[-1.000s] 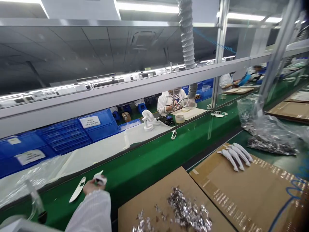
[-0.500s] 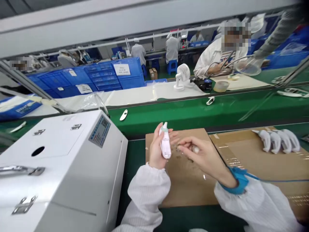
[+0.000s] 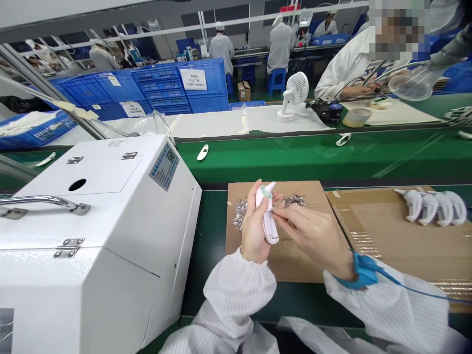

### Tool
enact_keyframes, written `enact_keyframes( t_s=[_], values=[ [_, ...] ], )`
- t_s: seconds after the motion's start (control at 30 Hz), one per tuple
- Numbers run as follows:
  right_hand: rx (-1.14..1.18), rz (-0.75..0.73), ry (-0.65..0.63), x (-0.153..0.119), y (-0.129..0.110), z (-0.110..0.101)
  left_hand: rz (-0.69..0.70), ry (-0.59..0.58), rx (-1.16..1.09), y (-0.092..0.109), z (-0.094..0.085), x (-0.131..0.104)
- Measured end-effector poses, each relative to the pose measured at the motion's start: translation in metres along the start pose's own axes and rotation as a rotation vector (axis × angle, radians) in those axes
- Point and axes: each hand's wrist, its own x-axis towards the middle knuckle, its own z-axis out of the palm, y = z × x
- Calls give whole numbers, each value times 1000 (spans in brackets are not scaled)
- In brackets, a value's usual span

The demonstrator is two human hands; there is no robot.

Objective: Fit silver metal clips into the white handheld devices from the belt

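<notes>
My left hand (image 3: 254,226) is closed around a white ear thermometer (image 3: 271,228) with a pale green ring and a pointed tip, held tilted above a cardboard sheet (image 3: 295,265). Against the side of its body, the pinched fingertips of my right hand (image 3: 313,233) are at work; what they hold is too small to make out. A blue wrist strap (image 3: 363,272) with a cord circles my right wrist. Small shiny metal parts (image 3: 240,214) lie in a pile left of my hands, and more metal parts (image 3: 295,200) lie behind them.
On the left stands a large white machine box (image 3: 147,255). Several white curved housings (image 3: 429,206) sit in a row on the right-hand cardboard (image 3: 398,246). Beyond runs a green belt (image 3: 258,162) carrying white shells (image 3: 202,152). A co-worker (image 3: 346,73) sits across, near a white fan (image 3: 295,96).
My right hand has moved left, from just beside the thermometer to touching its side. The view has tilted down and shifted, and the metal parts show more clearly.
</notes>
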Motion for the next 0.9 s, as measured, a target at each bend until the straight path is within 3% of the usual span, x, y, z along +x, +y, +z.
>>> enact_keyframes(
  t_s=[0.1, 0.2, 0.33, 0.4, 0.47, 0.53, 0.67, 0.8, 0.9],
  values=[
    [-95, -29, -57, -5, -6, 4, -18, 122, -123, -3, 2, 2],
    [13, 2, -219, -6, -4, 6, -110, 234, -243, -1, -1, 8],
    [250, 258, -279, 0, 15, 16, -254, 312, -397, 14, -19, 18],
    [176, 349, -312, 2, 28, 30, -199, 402, -445, 25, -34, 22],
    [88, 334, -410, 2, 38, 48, -117, 480, -475, 34, -49, 22],
    [75, 292, -488, 2, 43, 66, -89, 497, -498, 38, -60, 20],
    [73, 256, -526, 8, 44, 90, -134, 437, -505, 35, -72, 12],
    [78, 248, -566, 18, 44, 96, -169, 434, -435, 23, -73, 9],
    [111, 261, -585, 23, 44, 89, -177, 459, -398, 13, -71, 11]
  ],
)
